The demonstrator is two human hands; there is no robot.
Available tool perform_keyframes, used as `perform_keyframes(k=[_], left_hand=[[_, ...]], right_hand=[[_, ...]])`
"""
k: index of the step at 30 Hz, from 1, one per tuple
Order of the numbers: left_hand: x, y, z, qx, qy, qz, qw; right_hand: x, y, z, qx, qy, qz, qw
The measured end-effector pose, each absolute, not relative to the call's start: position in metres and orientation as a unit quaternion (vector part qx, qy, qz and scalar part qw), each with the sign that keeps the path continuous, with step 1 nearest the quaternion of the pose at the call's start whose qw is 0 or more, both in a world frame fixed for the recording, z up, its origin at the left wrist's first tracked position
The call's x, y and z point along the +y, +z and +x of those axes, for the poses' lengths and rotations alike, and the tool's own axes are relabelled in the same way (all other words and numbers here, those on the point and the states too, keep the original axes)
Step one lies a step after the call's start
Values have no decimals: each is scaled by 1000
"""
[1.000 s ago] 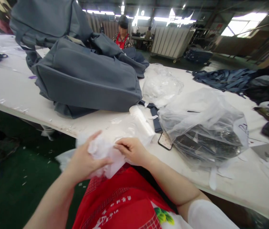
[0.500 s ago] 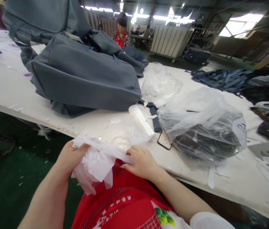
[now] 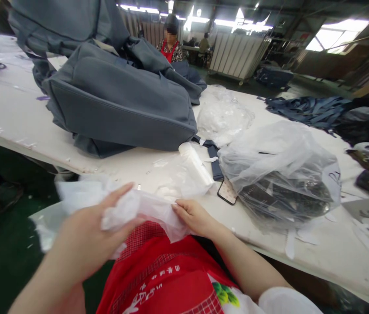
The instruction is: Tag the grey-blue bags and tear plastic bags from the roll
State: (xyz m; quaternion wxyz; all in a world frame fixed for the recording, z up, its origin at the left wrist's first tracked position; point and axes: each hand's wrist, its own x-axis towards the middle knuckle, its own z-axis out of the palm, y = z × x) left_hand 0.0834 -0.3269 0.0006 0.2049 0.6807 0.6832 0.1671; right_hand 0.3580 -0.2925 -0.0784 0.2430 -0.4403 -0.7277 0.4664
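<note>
A thin white plastic bag (image 3: 153, 209) is stretched between my two hands at the table's front edge, above the red apron. My left hand (image 3: 89, 237) is wrapped around its bunched part, thumb and fingers on either side, slightly blurred. Loose plastic hangs to the left behind that hand. My right hand (image 3: 196, 218) pinches the other end between thumb and fingers. Just beyond lies a white plastic roll (image 3: 197, 165) with a clear sheet spread beside it. A phone (image 3: 227, 192) rests to the right of the roll.
Large blue-grey bags (image 3: 122, 104) are piled on the white table (image 3: 1, 104). To the right sit a clear plastic bag with dark contents (image 3: 279, 187), crumpled clear plastic (image 3: 222, 115) and blue straps (image 3: 305, 109). A person in a red apron (image 3: 169, 48) is across the table.
My left hand has turned and come nearer the camera, bunching the plastic, with loose plastic now swung out to the left. My right hand still pinches the other end, slightly shifted right.
</note>
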Motion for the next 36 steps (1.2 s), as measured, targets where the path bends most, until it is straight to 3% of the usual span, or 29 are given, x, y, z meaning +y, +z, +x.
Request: perform_keyframes(k=[2, 6, 14, 20, 28, 36], left_hand=[[-316, -12, 128, 592, 68, 767, 238], [-292, -47, 155, 467, 77, 816, 333], [-289, -51, 131, 494, 121, 778, 369], [-290, -54, 131, 502, 142, 762, 383], [-292, -55, 132, 500, 112, 775, 371], [-293, -57, 137, 506, 155, 782, 328]], right_hand=[[-293, -75, 353, -724, 504, -401, 245], [-292, -77, 357, -690, 537, -410, 261], [-306, -66, 370, -740, 284, -447, 415], [-308, -75, 353, -786, 295, -447, 309], [-294, -81, 357, -713, 426, -456, 320], [-294, -86, 358, -712, 384, -489, 326]])
